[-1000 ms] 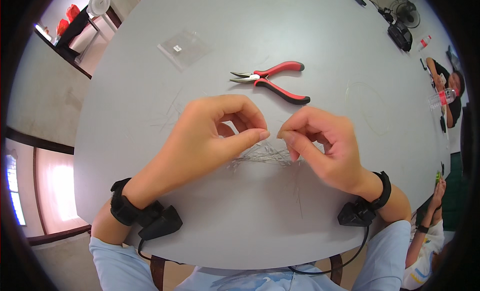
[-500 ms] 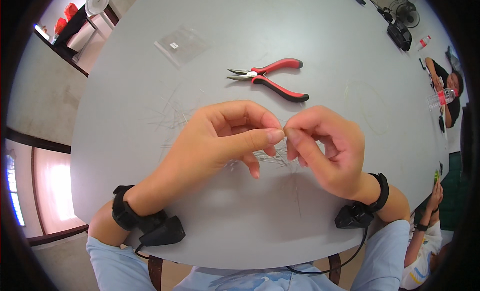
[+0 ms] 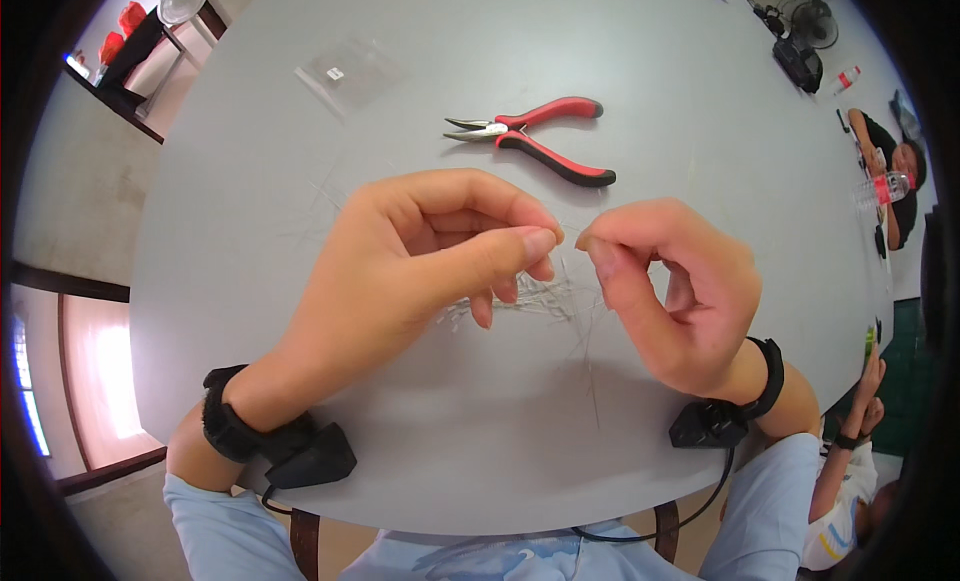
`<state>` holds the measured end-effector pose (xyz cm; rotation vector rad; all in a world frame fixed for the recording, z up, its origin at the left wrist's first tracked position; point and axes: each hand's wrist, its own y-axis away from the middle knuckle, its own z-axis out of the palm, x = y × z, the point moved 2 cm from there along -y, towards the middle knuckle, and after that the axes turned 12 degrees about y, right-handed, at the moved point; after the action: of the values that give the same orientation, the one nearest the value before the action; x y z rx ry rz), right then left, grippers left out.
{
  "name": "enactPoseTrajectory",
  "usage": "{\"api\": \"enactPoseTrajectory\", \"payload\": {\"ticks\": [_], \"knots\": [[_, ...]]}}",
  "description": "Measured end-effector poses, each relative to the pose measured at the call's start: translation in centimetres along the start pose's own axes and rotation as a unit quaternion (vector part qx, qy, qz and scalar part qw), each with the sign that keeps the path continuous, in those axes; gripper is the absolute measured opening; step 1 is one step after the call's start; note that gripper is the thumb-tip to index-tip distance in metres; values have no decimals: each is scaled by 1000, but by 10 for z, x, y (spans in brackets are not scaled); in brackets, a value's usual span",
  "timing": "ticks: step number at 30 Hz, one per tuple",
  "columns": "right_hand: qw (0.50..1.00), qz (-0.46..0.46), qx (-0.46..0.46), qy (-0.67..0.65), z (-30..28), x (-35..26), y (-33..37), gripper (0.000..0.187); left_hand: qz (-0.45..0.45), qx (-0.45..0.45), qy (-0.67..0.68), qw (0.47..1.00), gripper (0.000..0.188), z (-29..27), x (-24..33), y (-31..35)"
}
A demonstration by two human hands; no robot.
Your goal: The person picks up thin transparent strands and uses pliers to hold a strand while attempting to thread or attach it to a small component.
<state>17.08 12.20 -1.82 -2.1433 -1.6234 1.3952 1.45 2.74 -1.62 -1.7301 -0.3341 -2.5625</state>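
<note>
Over the middle of the table, my left hand (image 3: 420, 256) pinches thumb against index finger, the other fingers curled below. What it holds, if anything, is too small to make out. A short gap to the right, my right hand (image 3: 685, 291) makes a similar pinch, and its content cannot be made out either. Under and between the hands lies a loose pile of thin wire-like pins (image 3: 545, 299), partly hidden by my left hand. Beyond the hands, bent-nose pliers (image 3: 530, 136) with red and black handles lie with their jaws pointing left.
A clear plastic bag (image 3: 345, 76) lies at the far left of the grey table (image 3: 480, 431). At the far right are a small black fan (image 3: 812, 23), a black device (image 3: 797, 63) and a water bottle (image 3: 885, 189). Two other people sit along the right side.
My hands, whose fingertips were touching, have drawn slightly apart, the right one moving right. The whole view has shifted a little, so the pliers and bag appear higher.
</note>
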Motion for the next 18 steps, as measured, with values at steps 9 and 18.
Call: {"api": "enactPoseTrajectory", "payload": {"ticks": [9,18], "knots": [[997,-17,-56,47,-8,0,5,11,-59,33,21,997,18,4,-7,-1],[996,-42,-46,62,-5,2,5,10,-49,33,21,998,16,4,-9,0]]}}
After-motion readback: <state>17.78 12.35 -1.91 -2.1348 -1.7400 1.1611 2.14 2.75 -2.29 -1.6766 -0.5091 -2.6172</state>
